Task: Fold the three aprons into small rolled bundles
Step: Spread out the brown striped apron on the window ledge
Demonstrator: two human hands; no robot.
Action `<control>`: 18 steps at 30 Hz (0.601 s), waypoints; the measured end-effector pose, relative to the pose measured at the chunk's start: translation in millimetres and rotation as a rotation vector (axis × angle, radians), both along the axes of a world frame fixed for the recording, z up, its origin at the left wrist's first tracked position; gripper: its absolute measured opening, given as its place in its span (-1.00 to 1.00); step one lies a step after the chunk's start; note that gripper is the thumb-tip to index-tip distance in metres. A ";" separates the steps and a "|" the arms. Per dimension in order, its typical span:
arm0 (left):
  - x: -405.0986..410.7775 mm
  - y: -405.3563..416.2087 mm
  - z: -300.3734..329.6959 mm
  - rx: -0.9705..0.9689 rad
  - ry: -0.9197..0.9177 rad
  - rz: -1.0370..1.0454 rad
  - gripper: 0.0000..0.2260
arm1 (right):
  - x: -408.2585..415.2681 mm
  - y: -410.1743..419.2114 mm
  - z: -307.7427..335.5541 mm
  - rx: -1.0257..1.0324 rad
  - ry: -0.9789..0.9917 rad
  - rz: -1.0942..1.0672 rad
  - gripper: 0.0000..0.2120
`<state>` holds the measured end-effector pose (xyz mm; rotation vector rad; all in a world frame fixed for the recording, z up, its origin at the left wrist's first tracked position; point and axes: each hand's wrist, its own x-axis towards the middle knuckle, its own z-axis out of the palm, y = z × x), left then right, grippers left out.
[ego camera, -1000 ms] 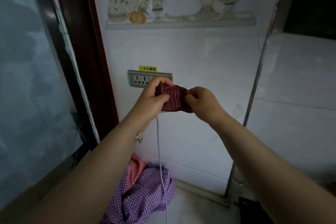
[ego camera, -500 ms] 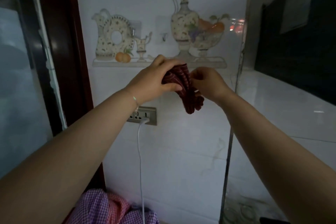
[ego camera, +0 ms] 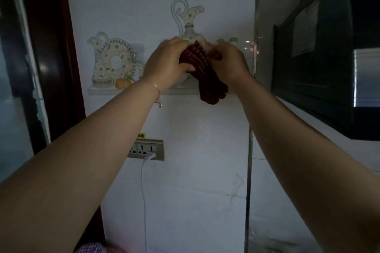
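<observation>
A dark red striped apron bundle (ego camera: 202, 72) is held up against the white wall at chest height. My left hand (ego camera: 166, 63) grips its upper left side, fingers curled round the cloth. My right hand (ego camera: 228, 61) pinches the top right of the bundle. The bundle's lower end hangs free below both hands. At the bottom edge a sliver of purple checked apron (ego camera: 90, 249) and a bit of red checked cloth (ego camera: 117, 250) show; the rest of them is out of frame.
The wall carries a decal of jugs on a shelf (ego camera: 115, 61). A wall socket (ego camera: 148, 150) holds a white plug with a cable (ego camera: 144, 201) hanging down. A dark door frame (ego camera: 51, 47) stands left, a dark framed panel (ego camera: 316, 57) right.
Both hands have lifted the red bundle higher up the wall, in front of the jug decal. The view tilted up, so the checked aprons nearly left the frame.
</observation>
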<state>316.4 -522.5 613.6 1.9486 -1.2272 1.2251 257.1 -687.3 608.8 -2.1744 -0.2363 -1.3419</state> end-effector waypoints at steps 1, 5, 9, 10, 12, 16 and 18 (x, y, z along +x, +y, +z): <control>1.7 -2.2 4.9 -0.008 0.009 0.015 -0.70 | 3.0 -0.7 5.2 -0.001 0.002 -0.032 -0.80; 5.9 -10.2 14.4 -0.016 0.060 0.048 -0.68 | 14.0 -6.2 16.0 0.045 0.009 -0.127 -0.82; 4.2 -18.3 19.3 -0.008 0.074 0.047 -0.70 | 24.6 -14.1 24.0 0.145 0.057 -0.153 -0.78; 3.2 -20.0 20.7 0.008 0.080 0.049 -0.67 | 26.6 -16.6 26.6 0.150 0.095 -0.158 -0.73; 1.7 -22.2 22.7 0.039 0.102 0.041 -0.63 | 27.8 -20.1 29.6 0.137 0.168 -0.184 -0.66; 6.8 -22.8 19.9 0.046 0.219 0.014 -0.59 | 28.6 -23.6 29.1 0.109 0.267 -0.274 -0.68; 8.8 -23.6 15.1 0.048 0.251 -0.004 -0.58 | 26.6 -20.8 26.1 0.060 0.317 -0.315 -0.74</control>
